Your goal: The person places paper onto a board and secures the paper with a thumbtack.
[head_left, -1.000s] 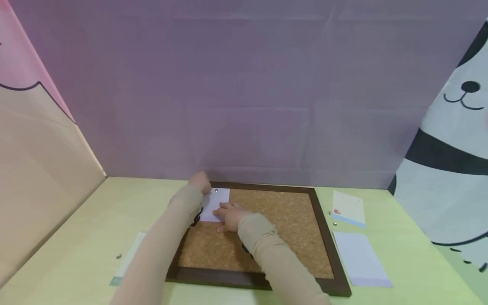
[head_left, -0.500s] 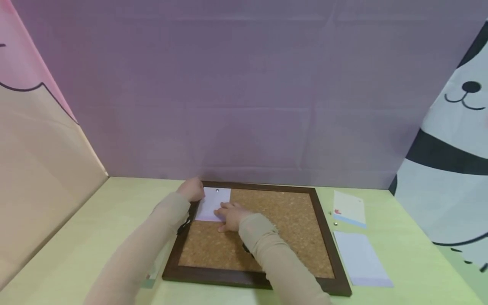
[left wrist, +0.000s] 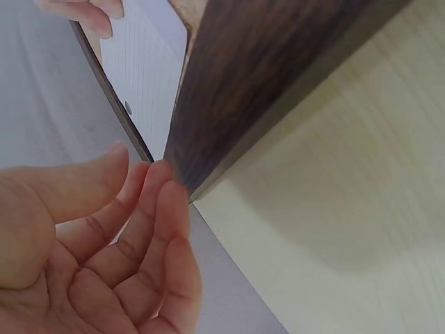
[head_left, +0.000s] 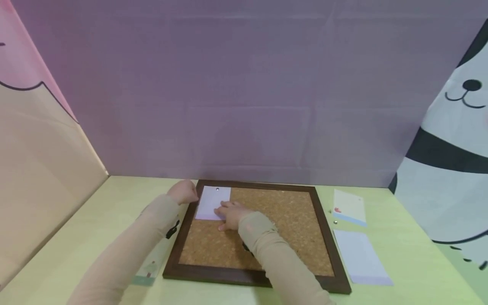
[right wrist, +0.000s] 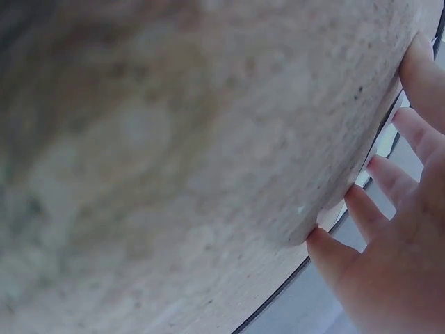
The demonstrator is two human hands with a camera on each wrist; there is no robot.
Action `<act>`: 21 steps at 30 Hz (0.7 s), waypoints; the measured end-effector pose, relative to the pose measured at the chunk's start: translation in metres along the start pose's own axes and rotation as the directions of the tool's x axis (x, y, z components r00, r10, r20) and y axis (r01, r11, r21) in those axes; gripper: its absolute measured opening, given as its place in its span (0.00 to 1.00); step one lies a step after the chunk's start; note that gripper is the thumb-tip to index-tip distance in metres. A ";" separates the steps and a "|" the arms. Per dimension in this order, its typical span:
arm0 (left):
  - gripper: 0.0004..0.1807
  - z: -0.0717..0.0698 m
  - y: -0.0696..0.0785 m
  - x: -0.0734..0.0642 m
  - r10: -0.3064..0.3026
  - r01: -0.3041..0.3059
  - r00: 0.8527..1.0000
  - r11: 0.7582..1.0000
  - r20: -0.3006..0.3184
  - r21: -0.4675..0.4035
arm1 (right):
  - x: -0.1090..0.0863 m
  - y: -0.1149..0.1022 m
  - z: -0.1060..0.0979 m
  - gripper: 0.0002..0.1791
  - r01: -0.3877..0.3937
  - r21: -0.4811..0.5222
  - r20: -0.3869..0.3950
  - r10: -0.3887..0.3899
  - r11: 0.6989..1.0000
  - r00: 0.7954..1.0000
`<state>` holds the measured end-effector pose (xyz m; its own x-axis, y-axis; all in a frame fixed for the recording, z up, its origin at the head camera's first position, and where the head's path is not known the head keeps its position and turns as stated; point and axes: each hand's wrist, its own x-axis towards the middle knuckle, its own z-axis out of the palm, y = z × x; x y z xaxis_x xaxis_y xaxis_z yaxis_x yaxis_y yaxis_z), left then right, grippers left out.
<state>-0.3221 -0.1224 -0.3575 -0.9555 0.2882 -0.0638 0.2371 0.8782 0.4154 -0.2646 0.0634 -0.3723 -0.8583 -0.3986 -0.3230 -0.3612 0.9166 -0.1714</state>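
Green-edged card [head_left: 148, 273], 8 o'clock of cork board [head_left: 293, 228]: partly masked by left sleeve [head_left: 114, 258]
Lilac-edged card [head_left: 362, 258]: 3–4 o'clock
Right hand [head_left: 233, 215]: fingers spread, grasping nothing, resting on white card [head_left: 207, 201] at board's 10 o'clock, probably steadying it
Left hand [head_left: 184, 192]: empty, fingers loosely bent, at 10 o'clock corner of dark frame [head_left: 213, 274]; contact unclear
Silver pin [head_left: 217, 189], card's 12 o'clock: likely anchors it
Purple backdrop [head_left: 248, 84]: closes off far side

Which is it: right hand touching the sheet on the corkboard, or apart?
Touching: the head view shows the right hand resting its fingers on the sheet.
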 end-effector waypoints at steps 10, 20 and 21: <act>0.05 0.002 -0.002 -0.007 -0.016 0.016 0.999 1.000 0.033 -0.002 | 0.000 0.000 0.001 0.33 -0.009 0.008 0.009 0.008 1.000 1.000; 0.06 0.003 -0.004 -0.015 -0.011 0.011 0.999 1.000 0.045 -0.012 | 0.006 0.002 0.004 0.33 -0.020 0.008 0.016 0.020 1.000 1.000; 0.06 0.004 -0.004 -0.016 -0.012 0.013 0.999 1.000 0.044 -0.016 | 0.006 0.003 0.004 0.33 -0.020 0.007 0.016 0.020 1.000 1.000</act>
<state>-0.3074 -0.1293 -0.3617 -0.9496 0.2941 -0.1082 0.2224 0.8756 0.4288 -0.2693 0.0631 -0.3785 -0.8596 -0.3804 -0.3411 -0.3409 0.9243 -0.1716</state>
